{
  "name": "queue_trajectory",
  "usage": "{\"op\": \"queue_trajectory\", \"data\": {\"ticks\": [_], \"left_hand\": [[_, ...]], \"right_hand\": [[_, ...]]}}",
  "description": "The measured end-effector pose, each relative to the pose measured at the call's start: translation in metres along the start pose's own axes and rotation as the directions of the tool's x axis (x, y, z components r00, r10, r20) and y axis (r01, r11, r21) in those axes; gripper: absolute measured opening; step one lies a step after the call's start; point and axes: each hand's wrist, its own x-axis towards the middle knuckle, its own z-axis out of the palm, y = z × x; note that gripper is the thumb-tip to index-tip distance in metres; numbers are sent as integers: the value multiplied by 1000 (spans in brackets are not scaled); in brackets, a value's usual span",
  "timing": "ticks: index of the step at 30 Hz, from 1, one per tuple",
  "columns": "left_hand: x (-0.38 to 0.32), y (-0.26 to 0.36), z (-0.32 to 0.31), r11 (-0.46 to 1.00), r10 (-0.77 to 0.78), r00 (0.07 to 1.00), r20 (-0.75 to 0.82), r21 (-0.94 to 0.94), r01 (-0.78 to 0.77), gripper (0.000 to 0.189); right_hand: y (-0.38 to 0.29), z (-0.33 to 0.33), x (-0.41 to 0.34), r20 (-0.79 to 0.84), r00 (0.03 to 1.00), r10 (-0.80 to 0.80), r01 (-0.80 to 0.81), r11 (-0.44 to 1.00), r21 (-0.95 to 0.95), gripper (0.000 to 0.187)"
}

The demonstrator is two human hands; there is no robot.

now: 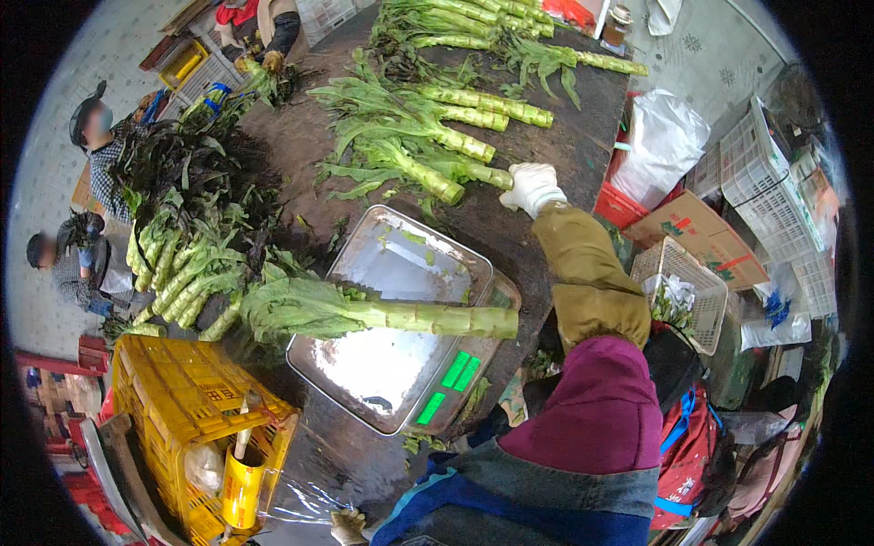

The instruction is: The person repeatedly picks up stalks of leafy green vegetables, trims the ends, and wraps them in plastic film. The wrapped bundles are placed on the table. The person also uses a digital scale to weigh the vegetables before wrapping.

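Note:
In a white glove, my right hand [534, 187] grips the cut end of a celtuce stem [493, 176], at the near edge of a row of leafy celtuce [471, 143]. My left hand [348, 525], also gloved and partly cut off by the lower rim, holds the end of clear plastic film [304, 504]. That film stretches from a roll with a yellow wrapper [242, 488], which stands upright at a yellow plastic crate [184, 389]. Between my hands, one peeled celtuce [444, 319] lies across the metal pan of a digital scale [382, 368], whose green display [456, 372] is lit.
Dark-leaved celtuce [184, 266] are heaped on the far side of the dark table [287, 147]. Two people [102, 150] are beyond it, and another person's gloved hand [273, 61] is at the top. A cardboard box [696, 235] and white baskets [771, 177] stand behind my right arm.

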Motion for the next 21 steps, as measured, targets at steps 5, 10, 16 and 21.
{"op": "queue_trajectory", "data": {"ticks": [5, 10, 16, 21], "left_hand": [[-3, 0, 1, 998, 27, 993, -114, -57, -34, 44], [2, -1, 3, 983, -140, 973, 186, -95, 160, 51], [-20, -6, 25, 995, -15, 998, 55, -97, 20, 48], [-32, 7, 42, 997, 28, 998, 55, -74, -24, 43]], "right_hand": [[-2, -118, -24, -549, 817, -178, 16, 958, -288, 27], [14, -185, -54, -561, 807, 185, 145, 858, 492, 46], [8, -92, -47, -291, 948, 131, 223, 378, 898, 44], [-20, -24, -60, -303, 919, 253, 123, 547, 828, 38]]}}
